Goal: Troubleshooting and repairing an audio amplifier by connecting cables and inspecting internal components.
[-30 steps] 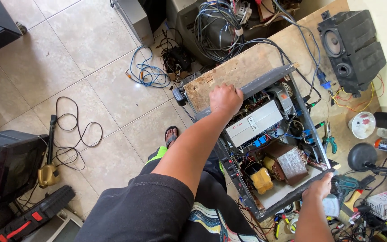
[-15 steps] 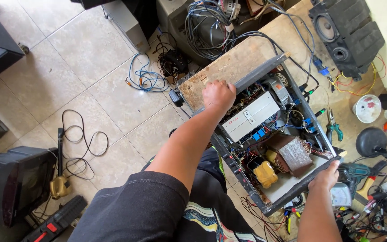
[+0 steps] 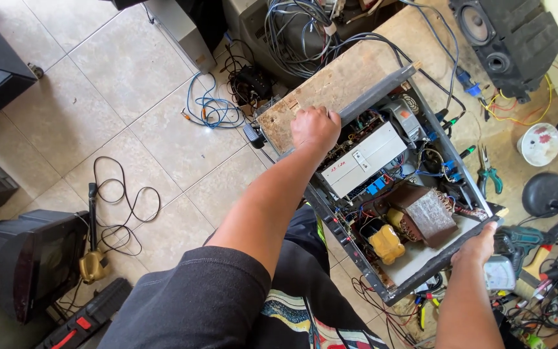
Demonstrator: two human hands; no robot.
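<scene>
Chassis: an open electronics chassis (image 3: 395, 194) with a grey metal frame, right of centre in the frame, tilted and held between both hands over a worn wooden board (image 3: 330, 84).
Inside: a pale grey metal box (image 3: 364, 158) across the middle, a brown transformer (image 3: 424, 213) with a taped top, a yellow component (image 3: 385, 242) below it, blue connectors and thin wires of several colours.
Left hand: the left hand (image 3: 314, 129) is closed over the chassis's upper-left rail, fingers curled on the edge.
Right hand: the right hand (image 3: 479, 245) grips the lower-right rail, fingers wrapped under it.
Hard to see: the chassis's underside and far wall are hidden; the right fingertips are out of sight behind the rail; small parts under the wiring cannot be made out. The person's body is cut off at the bottom edge, showing only a dark sleeve and patterned cloth.
Right side: pliers with green handles (image 3: 487, 169), a white round tub (image 3: 540, 143), a dark round lamp head (image 3: 546, 192), a teal drill (image 3: 523, 238) and a clutter of tools at lower right, partly cut off.
Top: a black speaker (image 3: 508, 39) at upper right; a tangle of dark cables (image 3: 298, 32) at top centre.
Floor: pale beige tiles (image 3: 98, 84); a blue cable coil (image 3: 211, 106) at upper centre, a black cord loop (image 3: 121, 207) at left, a dark screen unit (image 3: 24, 258) at lower left.
</scene>
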